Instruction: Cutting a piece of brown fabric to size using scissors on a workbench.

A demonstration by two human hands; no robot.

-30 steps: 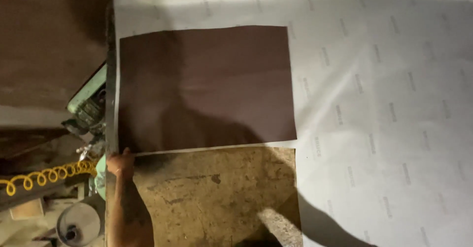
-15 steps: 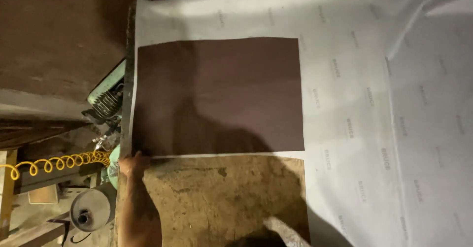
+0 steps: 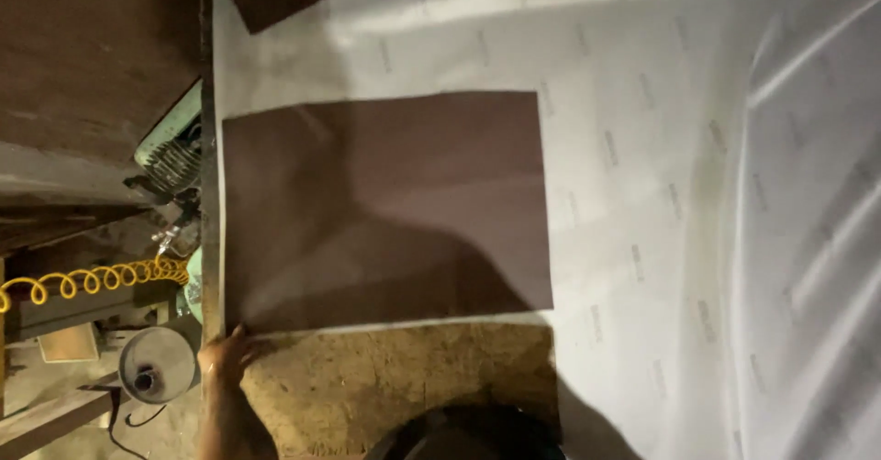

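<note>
The left hand (image 3: 225,357), fingers closed on its lower-left corner, pinches the dark brown rectangular sheet (image 3: 385,208). The sheet extends up-frame and rightward, long axis horizontal. The right hand is out of view.

No packages, labels proper, signs or screens in view. Only printed matter: small grey marks repeated in a regular grid across the white sheet (image 3: 642,194) covering the bench, too faint and small to make out.

Lower left of the frame: the left hand (image 3: 225,357) reaches upward from a bare forearm, fingers curled together at its tip; the right hand is out of view
</note>
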